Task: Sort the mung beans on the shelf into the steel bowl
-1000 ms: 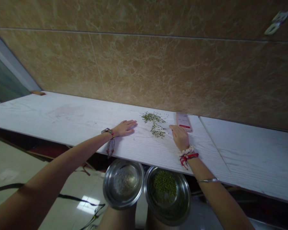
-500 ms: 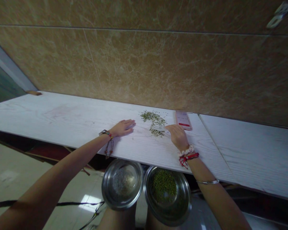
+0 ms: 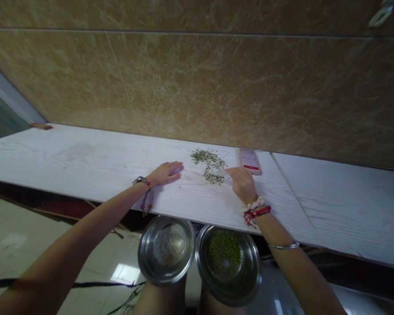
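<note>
Small green mung beans [image 3: 206, 156] lie scattered in a loose patch on the white wood-grain tabletop. My right hand [image 3: 243, 183] is closed in a pinch at the right of the patch. From its fingertips a thin translucent strip [image 3: 216, 172] reaches left across the beans; its exact kind is too faint to make out. My left hand [image 3: 166, 173] lies flat on the tabletop left of the beans, fingers stretched out and holding nothing. Below the table edge, a steel bowl [image 3: 255, 280] holds many green beans. Another steel bowl [image 3: 144, 262] beside it has pale contents at its bottom.
A phone [image 3: 250, 162] with a lit screen lies just behind my right hand. The tiled wall [image 3: 184, 87] rises along the table's back edge. A small brown block [image 3: 41, 126] sits at the far left corner. A dark strap [image 3: 95, 285] hangs at lower left.
The view has shifted slightly. My right hand and the strip stay at the beans with little movement. My left hand rests flat as before.
</note>
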### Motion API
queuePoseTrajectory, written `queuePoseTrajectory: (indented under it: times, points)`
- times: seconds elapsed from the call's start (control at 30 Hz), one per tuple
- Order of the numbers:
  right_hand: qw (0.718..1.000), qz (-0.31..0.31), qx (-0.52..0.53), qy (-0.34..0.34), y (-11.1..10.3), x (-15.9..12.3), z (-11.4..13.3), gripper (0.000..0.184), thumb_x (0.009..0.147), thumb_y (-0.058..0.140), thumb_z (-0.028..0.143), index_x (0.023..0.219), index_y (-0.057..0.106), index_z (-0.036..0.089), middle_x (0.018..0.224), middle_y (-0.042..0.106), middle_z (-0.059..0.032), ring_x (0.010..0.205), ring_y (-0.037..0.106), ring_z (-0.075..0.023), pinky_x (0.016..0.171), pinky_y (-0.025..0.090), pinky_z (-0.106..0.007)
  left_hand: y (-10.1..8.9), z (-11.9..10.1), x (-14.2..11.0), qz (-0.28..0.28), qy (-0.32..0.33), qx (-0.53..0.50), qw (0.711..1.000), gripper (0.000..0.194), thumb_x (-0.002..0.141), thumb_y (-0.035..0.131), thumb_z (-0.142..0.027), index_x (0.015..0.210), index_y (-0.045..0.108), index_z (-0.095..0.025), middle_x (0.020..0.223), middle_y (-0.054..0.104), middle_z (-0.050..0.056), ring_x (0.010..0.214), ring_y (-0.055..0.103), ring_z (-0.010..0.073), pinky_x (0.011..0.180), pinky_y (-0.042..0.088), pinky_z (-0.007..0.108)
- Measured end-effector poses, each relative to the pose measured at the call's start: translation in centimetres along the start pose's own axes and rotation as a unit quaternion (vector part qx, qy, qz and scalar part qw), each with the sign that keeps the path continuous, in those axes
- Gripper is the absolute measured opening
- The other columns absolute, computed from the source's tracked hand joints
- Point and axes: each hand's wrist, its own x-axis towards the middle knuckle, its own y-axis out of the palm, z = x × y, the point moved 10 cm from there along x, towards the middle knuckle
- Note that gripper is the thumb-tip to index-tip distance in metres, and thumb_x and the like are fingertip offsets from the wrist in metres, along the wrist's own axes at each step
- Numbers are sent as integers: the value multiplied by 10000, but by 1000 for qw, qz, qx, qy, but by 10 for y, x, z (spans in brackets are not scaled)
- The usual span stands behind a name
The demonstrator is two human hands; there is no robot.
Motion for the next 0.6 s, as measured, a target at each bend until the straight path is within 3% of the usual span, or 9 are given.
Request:
queuePoseTrajectory:
  times: [0.2,0.6]
  points:
    - [999,-17,-15,29,-2,-1,-10,333,846,364,49,986,638,178,881,689,-66,861,582,-176,803,381,-330,-1,-1,0,-5,5,-2,1000,450,897,366,-372,1254,487,-127,1376,459,111,1264,424,217,1036,332,360]
    - [1000,-7,2,-8,-6,2,1,341,854,349,57,963,644,190,847,689,-60,826,594,-163,777,409,-321,0,2,0,-9,-3,-10,1000,445,901,367,-389,1242,506,-140,1372,467,101,1265,426,214,1045,331,356]
